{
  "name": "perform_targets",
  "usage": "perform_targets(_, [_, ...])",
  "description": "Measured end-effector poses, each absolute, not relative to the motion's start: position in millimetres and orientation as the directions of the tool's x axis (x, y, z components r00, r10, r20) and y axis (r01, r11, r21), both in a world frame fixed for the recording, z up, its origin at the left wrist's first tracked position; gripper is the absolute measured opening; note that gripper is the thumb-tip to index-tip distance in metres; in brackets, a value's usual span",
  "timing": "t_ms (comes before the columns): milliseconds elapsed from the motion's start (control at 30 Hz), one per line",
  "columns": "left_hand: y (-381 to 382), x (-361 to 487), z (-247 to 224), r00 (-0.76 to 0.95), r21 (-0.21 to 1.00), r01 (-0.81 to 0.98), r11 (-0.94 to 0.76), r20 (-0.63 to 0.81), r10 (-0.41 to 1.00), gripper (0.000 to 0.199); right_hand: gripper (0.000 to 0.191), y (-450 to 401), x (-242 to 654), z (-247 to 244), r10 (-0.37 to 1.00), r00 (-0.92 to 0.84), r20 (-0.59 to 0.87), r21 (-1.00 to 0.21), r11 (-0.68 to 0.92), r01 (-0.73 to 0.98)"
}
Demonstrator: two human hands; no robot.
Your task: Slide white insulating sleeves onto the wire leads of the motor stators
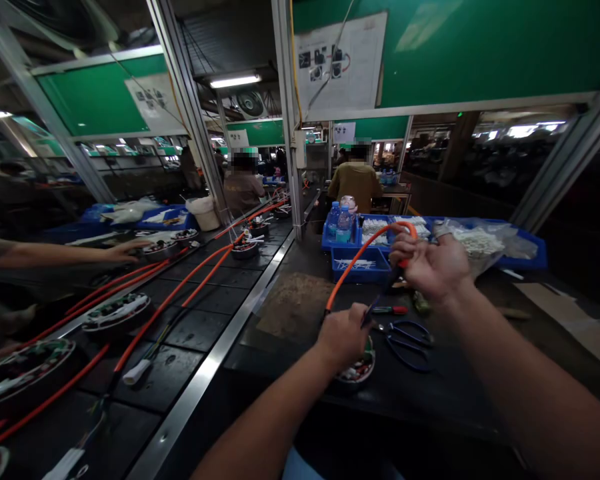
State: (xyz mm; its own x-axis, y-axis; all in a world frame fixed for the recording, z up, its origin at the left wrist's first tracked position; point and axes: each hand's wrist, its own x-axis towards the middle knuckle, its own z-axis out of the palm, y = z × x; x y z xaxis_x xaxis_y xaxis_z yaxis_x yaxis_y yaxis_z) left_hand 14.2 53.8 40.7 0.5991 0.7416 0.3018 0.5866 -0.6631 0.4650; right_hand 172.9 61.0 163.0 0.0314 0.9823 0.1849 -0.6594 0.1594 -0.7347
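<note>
My right hand (433, 267) is closed around the bent upper end of an orange cable (363, 255), above the bench. A dark strand (384, 293) stretches between my two hands; its kind is unclear. My left hand (343, 339) is closed on the lower end of that strand, close to the cable's lower part. Just beneath my left hand sits a round motor stator (357, 373) with a white rim, partly covered by the hand. Blue-handled pliers (409, 340) lie to its right. Behind them is a red-and-green-handled tool (390, 310).
Blue bins (361, 275) with white pieces and bottles (341, 223) stand at the bench's back. On the left, a conveyor (180, 353) with a metal edge carries stators (117, 313), orange cables and a white connector (137, 372). A co-worker's arm (55, 253) reaches over it.
</note>
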Motion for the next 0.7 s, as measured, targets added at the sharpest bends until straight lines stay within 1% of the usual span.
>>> perform_targets(100, [65, 10, 40, 0.689, 0.429, 0.550, -0.717, 0.253, 0.680, 0.026, 0.028, 64, 178, 147, 0.989, 0.052, 0.142, -0.792, 0.145, -0.593])
perform_targets(167, [62, 1, 37, 0.740, 0.414, 0.511, -0.754, 0.235, 0.631, 0.032, 0.023, 60, 176, 129, 0.984, 0.087, 0.157, -0.803, 0.178, -0.568])
perform_targets(233, [54, -11, 31, 0.734, 0.381, 0.485, -0.787, 0.312, 0.604, 0.035, 0.020, 51, 171, 112, 0.973, 0.131, 0.192, -0.800, 0.233, -0.553])
perform_targets(333, [40, -26, 13, 0.657, 0.300, 0.470, -0.830, 0.509, 0.555, 0.026, 0.017, 39, 162, 96, 0.956, 0.198, 0.214, -0.785, 0.290, -0.547])
perform_targets(367, [38, -29, 6, 0.630, 0.292, 0.460, -0.839, 0.558, 0.540, 0.027, 0.017, 37, 157, 94, 0.954, 0.214, 0.210, -0.779, 0.295, -0.553])
perform_targets(400, [37, -30, -1, 0.596, 0.324, 0.444, -0.836, 0.590, 0.545, 0.033, 0.017, 36, 152, 94, 0.953, 0.225, 0.203, -0.772, 0.298, -0.562])
perform_targets(467, [38, -27, -11, 0.496, 0.458, 0.395, -0.797, 0.624, 0.604, 0.045, 0.018, 41, 141, 96, 0.956, 0.222, 0.193, -0.763, 0.288, -0.579])
perform_targets(533, [41, -24, -15, 0.379, 0.593, 0.348, -0.726, 0.620, 0.687, 0.053, 0.023, 50, 128, 100, 0.972, 0.155, 0.174, -0.782, 0.232, -0.578])
perform_targets(567, [42, -23, -14, 0.331, 0.635, 0.334, -0.697, 0.613, 0.717, 0.056, 0.025, 55, 123, 103, 0.982, 0.105, 0.157, -0.807, 0.189, -0.559])
perform_targets(633, [38, -25, -8, 0.261, 0.681, 0.327, -0.656, 0.601, 0.755, 0.063, 0.029, 65, 114, 107, 0.994, -0.035, 0.106, -0.886, 0.078, -0.456])
perform_targets(700, [29, -30, 1, 0.188, 0.785, 0.214, -0.581, 0.551, 0.813, 0.069, 0.030, 69, 112, 110, 0.975, -0.217, 0.054, -0.972, 0.002, -0.237])
